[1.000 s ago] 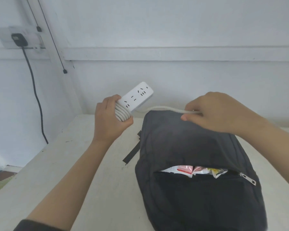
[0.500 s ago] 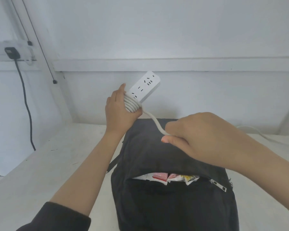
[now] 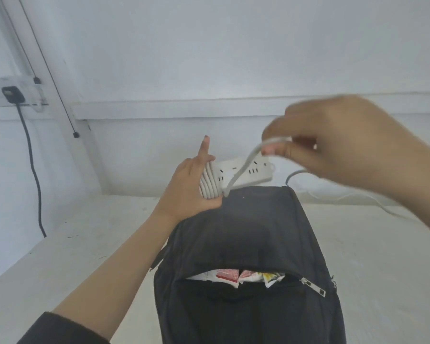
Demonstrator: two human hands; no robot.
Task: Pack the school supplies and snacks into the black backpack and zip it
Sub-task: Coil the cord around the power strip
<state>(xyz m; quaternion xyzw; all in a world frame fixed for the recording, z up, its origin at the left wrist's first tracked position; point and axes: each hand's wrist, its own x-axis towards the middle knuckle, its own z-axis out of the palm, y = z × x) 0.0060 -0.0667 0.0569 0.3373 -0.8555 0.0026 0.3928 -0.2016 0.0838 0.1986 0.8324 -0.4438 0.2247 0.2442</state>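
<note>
White wall (image 3: 209, 58) behind, pale table (image 3: 72, 244) below; a black plug (image 3: 13, 94) sits in a socket at far left.

Task item: the power strip (image 3: 261, 178) is held in the air just above the far end of the backpack (image 3: 246, 232), not yet inside it. Its long axis runs roughly left to right, nearly level, with the socket face toward me.

Left hand (image 3: 184, 192): wrapped round the strip's left end, over the turns of cord (image 3: 246, 165) already wound there. Thumb underneath, index finger sticking straight up and free.

Right hand (image 3: 333, 142): up and to the right of the strip, blurred. Thumb and fingertips pinch the loose cord. From the coils the cord rises up and right to this pinch. More cord trails behind that hand down to the table on the right.

Judgement: the next wrap turns on this line. The free run crosses the strip's face on a diagonal, so it must go round across the long axis. The right hand leads; the left only anchors.

Containers: the backpack lies flat, its long axis running away from me. Its near pocket gapes, unzipped, with snack packets (image 3: 243, 279) showing at the mouth. The zipper pull (image 3: 313, 288) rests at the right end of the opening. I cannot tell what else is inside.
</note>
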